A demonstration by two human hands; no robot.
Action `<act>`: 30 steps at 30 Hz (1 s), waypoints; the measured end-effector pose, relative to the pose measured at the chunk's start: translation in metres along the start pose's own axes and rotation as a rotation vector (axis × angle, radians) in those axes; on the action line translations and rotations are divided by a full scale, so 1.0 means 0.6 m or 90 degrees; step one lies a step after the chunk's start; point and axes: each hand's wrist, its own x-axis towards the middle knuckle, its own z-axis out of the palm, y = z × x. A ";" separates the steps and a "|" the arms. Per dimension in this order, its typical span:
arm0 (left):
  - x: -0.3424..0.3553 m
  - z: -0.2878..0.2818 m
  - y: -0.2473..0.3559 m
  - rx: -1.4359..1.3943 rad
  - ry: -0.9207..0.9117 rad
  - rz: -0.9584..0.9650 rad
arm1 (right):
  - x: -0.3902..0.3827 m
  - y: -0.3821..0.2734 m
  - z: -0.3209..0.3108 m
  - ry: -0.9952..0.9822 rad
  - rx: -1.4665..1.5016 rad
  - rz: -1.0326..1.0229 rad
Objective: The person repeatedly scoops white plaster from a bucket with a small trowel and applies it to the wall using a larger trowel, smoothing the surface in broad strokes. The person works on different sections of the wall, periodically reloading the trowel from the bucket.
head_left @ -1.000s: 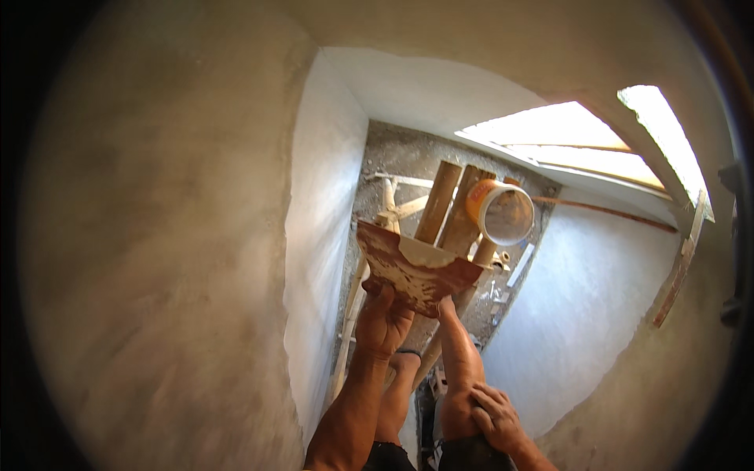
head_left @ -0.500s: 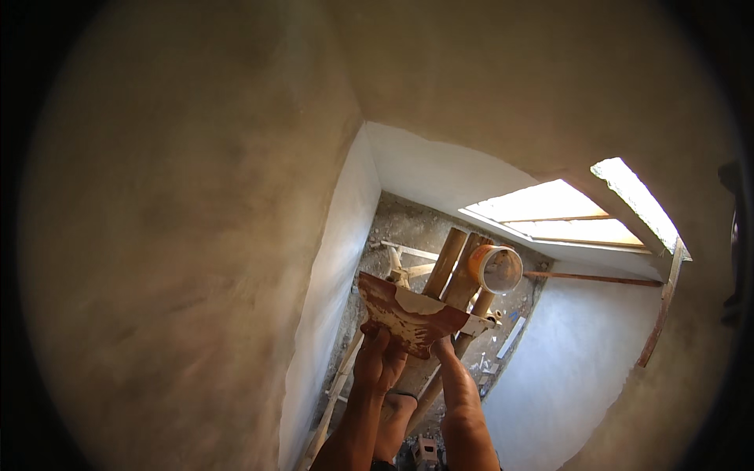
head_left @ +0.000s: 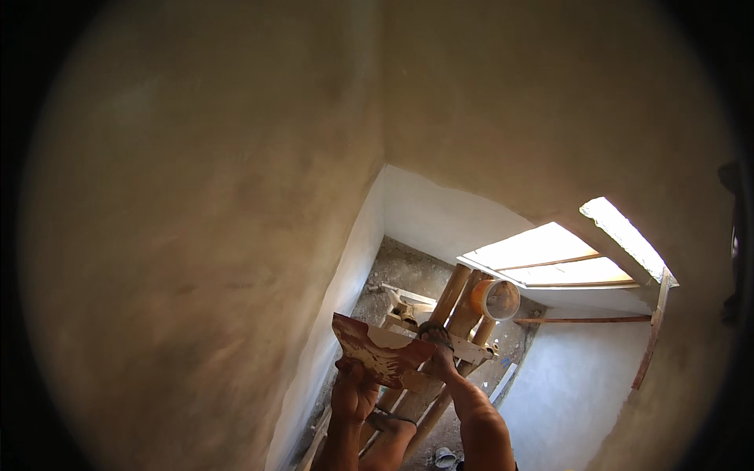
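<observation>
My left hand point(head_left: 353, 391) grips the lower left edge of a reddish-brown plasterer's hawk point(head_left: 373, 363), fingers partly hidden by it. Pale plaster is smeared over its face, with a smooth beige patch along the upper edge. The hawk is held out tilted above a scaffold of bamboo poles point(head_left: 449, 294) and planks. Just right of it, my right foot point(head_left: 437, 339) in a dark sandal rests on the scaffold. My left leg point(head_left: 390, 439) shows behind the left forearm. My right hand is not in view.
An orange-and-white bucket point(head_left: 499, 300) stands at the scaffold's far end. Brownish plaster covers the wall point(head_left: 196, 235) at my left and meets another in a corner. A bright window opening point(head_left: 550, 251) lies ahead right. Far below, a small white container point(head_left: 444, 457) sits on the rough floor.
The view has tilted upward, so the scaffold, bucket and window sit lower. My left hand has shifted the hawk left, uncovering my right foot. A white container now shows on the floor.
</observation>
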 end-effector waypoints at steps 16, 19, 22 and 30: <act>-0.049 -0.002 -0.010 -0.023 -0.031 -0.005 | -0.030 -0.030 0.012 0.003 -0.016 0.015; -0.044 0.000 -0.017 -0.032 -0.038 -0.015 | -0.041 -0.037 0.013 -0.009 -0.011 0.024; -0.038 0.000 -0.025 -0.059 -0.043 -0.009 | -0.052 -0.042 0.014 -0.021 -0.003 0.031; -0.029 0.001 -0.024 -0.026 -0.035 -0.016 | -0.096 -0.048 0.017 -0.057 0.019 0.053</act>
